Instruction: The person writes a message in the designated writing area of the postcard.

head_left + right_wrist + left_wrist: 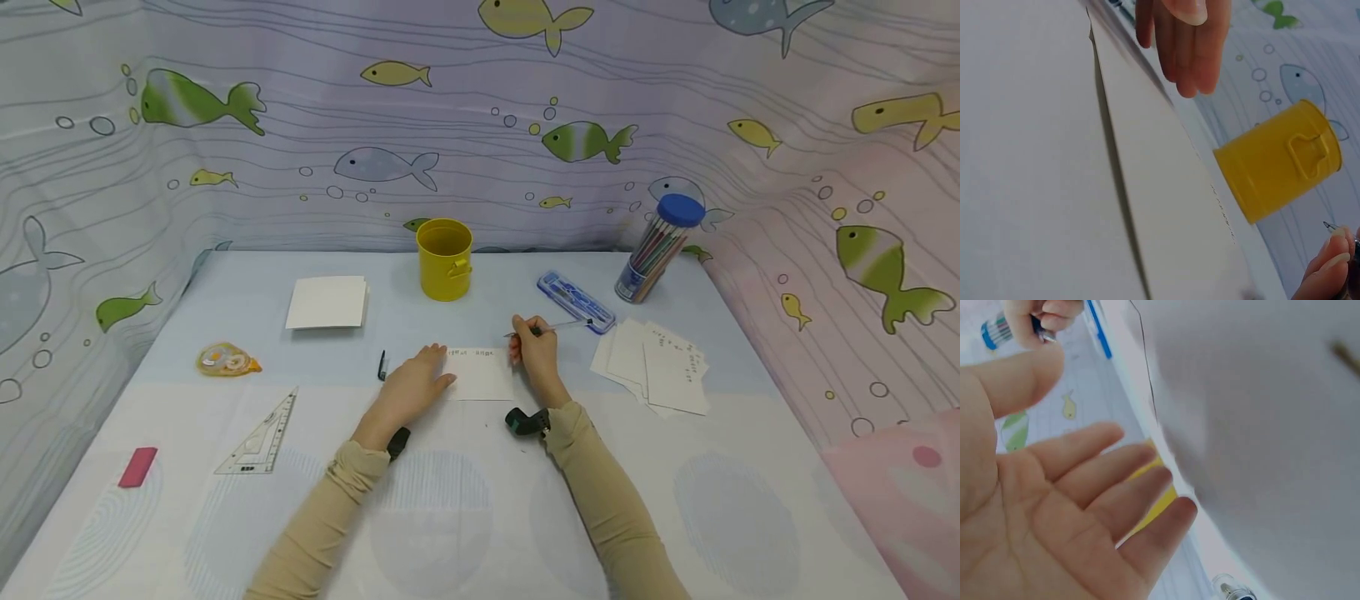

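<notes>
A white card [480,380] lies on the table between the hands, with small handwriting along its top edge. The person's left hand [411,390] rests at the card's left edge, fingers extended; its palm shows in the left wrist view. Just right of the card, the right hand [538,354] grips a clear-barrelled pen [564,325]. The pen's tip [1330,225] points left and appears clear of the card. A black pen cap [382,367] sits left of the left hand.
Behind stand a yellow bucket [444,262] and a jar of pencils [652,254], near a blue case [576,300]. Written cards [675,379] spread at right; a stack of blank cards [327,302], correction tape [225,360], set square [262,437] and red eraser [138,467] lie left.
</notes>
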Tool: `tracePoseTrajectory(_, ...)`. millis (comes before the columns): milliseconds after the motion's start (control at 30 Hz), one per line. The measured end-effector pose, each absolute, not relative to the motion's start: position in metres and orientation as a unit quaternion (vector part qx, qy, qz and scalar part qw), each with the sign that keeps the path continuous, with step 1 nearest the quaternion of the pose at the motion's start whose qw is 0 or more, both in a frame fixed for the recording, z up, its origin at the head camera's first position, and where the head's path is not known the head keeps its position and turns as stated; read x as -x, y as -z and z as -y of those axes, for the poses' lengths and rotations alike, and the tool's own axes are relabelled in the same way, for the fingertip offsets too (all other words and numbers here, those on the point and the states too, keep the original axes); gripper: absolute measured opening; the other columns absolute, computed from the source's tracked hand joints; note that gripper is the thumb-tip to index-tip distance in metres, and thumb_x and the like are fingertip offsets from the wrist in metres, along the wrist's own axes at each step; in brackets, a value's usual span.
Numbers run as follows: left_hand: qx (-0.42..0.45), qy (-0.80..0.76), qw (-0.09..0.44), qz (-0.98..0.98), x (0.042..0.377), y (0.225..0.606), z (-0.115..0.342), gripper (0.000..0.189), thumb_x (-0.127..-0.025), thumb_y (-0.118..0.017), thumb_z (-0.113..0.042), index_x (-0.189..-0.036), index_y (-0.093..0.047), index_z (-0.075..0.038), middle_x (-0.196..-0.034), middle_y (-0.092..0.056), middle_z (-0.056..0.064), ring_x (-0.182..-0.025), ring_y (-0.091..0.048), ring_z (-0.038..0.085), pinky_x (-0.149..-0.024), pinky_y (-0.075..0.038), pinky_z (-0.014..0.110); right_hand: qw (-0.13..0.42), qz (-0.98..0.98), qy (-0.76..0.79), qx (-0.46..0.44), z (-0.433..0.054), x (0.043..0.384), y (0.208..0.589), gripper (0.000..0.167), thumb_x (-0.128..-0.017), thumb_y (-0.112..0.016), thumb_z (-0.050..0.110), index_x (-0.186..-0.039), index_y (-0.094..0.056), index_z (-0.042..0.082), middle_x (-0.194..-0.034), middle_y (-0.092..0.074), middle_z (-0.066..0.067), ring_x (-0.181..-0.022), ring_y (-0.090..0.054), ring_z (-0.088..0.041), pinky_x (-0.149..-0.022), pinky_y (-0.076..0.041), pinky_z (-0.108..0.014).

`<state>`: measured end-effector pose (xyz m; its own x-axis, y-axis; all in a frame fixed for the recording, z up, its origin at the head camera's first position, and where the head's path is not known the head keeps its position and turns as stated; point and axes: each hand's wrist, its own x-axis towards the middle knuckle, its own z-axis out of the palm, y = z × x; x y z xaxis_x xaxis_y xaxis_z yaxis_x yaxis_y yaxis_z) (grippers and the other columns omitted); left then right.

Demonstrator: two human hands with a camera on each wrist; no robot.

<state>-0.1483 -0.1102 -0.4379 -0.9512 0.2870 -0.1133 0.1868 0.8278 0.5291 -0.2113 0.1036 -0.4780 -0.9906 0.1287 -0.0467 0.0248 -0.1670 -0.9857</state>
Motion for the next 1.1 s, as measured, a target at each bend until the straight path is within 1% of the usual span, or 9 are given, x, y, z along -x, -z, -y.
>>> tracePoseTrajectory(133,-0.098,-0.284,0.06,-0.952,0.15,0.434,0.114,0.056,-0.098,-0.058,-0.028,-0.145,-0.043,-0.003,-0.147,-0.047,0.019,-0.136,-0.045,0.037,-0.11,-0.039,0.053,0.028,0.639,-0.766,0.068,-0.103,0.211,0.477,0.027,-0.098,-0.057,0.02,-0.075,-0.045,0.011,-0.053,-0.055,0.004,-0.04,-0.046,-0.006,-0.037,-0.039,-0.019)
tracePoseTrajectory(267,-0.059,-0.302,0.014,-0.951,0.153,0.431,0.12,0.051,-0.096,-0.06,-0.024,-0.142,-0.048,-0.005,-0.14,-0.055,0.017,-0.128,-0.053,0.037,-0.099,-0.049,0.052,0.025,0.634,-0.77,0.068,-0.103,0.211,0.477,0.028,-0.098,-0.057,0.022,-0.076,-0.045,0.011,-0.053,-0.055,0.004,-0.04,-0.046,-0.006,-0.037,-0.039,-0.019)
tracePoseTrajectory(433,0.014,-0.324,-0.051,-0.945,0.156,0.432,0.132,0.052,-0.092,-0.064,-0.018,-0.14,-0.05,-0.004,-0.134,-0.06,0.017,-0.112,-0.064,0.039,-0.073,-0.058,0.048,0.022,0.632,-0.772,0.064,-0.104,0.211,0.478,0.029,-0.098,-0.057,0.024,-0.077,-0.044,0.01,-0.054,-0.055,0.004,-0.041,-0.046,-0.007,-0.038,-0.039,-0.019)
tracePoseTrajectory(533,0.051,-0.333,-0.066,-0.939,0.157,0.432,0.139,0.052,-0.09,-0.066,-0.015,-0.138,-0.051,-0.003,-0.131,-0.062,0.019,-0.09,-0.069,0.038,-0.053,-0.053,0.039,0.022,0.633,-0.771,0.066,-0.104,0.211,0.478,0.029,-0.099,-0.057,0.024,-0.076,-0.044,0.01,-0.054,-0.055,0.003,-0.042,-0.046,-0.007,-0.038,-0.04,-0.019)
tracePoseTrajectory(633,0.072,-0.338,-0.064,-0.936,0.159,0.432,0.145,0.051,-0.09,-0.066,-0.014,-0.137,-0.053,-0.003,-0.13,-0.062,0.02,-0.083,-0.069,0.038,-0.044,-0.044,0.03,0.021,0.633,-0.771,0.068,-0.105,0.21,0.478,0.029,-0.099,-0.057,0.023,-0.076,-0.044,0.011,-0.054,-0.055,0.004,-0.041,-0.046,-0.007,-0.038,-0.04,-0.019)
tracePoseTrajectory(700,0.079,-0.339,-0.059,-0.936,0.159,0.432,0.148,0.05,-0.09,-0.066,-0.015,-0.136,-0.053,-0.003,-0.13,-0.062,0.02,-0.087,-0.07,0.038,-0.044,-0.043,0.029,0.023,0.633,-0.771,0.069,-0.105,0.21,0.477,0.028,-0.099,-0.057,0.022,-0.076,-0.045,0.011,-0.053,-0.055,0.004,-0.041,-0.046,-0.007,-0.038,-0.04,-0.02)
tracePoseTrajectory(800,0.087,-0.337,-0.052,-0.936,0.16,0.432,0.15,0.049,-0.09,-0.066,-0.016,-0.136,-0.054,-0.004,-0.13,-0.062,0.019,-0.095,-0.069,0.038,-0.049,-0.049,0.035,0.025,0.634,-0.77,0.069,-0.105,0.209,0.477,0.028,-0.099,-0.057,0.021,-0.076,-0.045,0.011,-0.054,-0.055,0.004,-0.041,-0.046,-0.007,-0.038,-0.04,-0.019)
tracePoseTrajectory(967,0.103,-0.337,-0.036,-0.935,0.161,0.432,0.152,0.05,-0.089,-0.067,-0.019,-0.136,-0.055,-0.005,-0.131,-0.062,0.019,-0.096,-0.068,0.038,-0.065,-0.054,0.047,0.029,0.633,-0.771,0.064,-0.106,0.208,0.477,0.028,-0.099,-0.056,0.021,-0.075,-0.046,0.011,-0.053,-0.055,0.004,-0.041,-0.047,-0.007,-0.038,-0.039,-0.019)
tracePoseTrajectory(1100,0.107,-0.33,-0.024,-0.938,0.16,0.432,0.155,0.051,-0.088,-0.068,-0.02,-0.135,-0.056,-0.005,-0.127,-0.064,0.019,-0.095,-0.068,0.039,-0.069,-0.055,0.049,0.03,0.632,-0.772,0.06,-0.106,0.208,0.478,0.029,-0.099,-0.056,0.021,-0.074,-0.046,0.01,-0.053,-0.055,0.004,-0.042,-0.047,-0.007,-0.038,-0.039,-0.019)
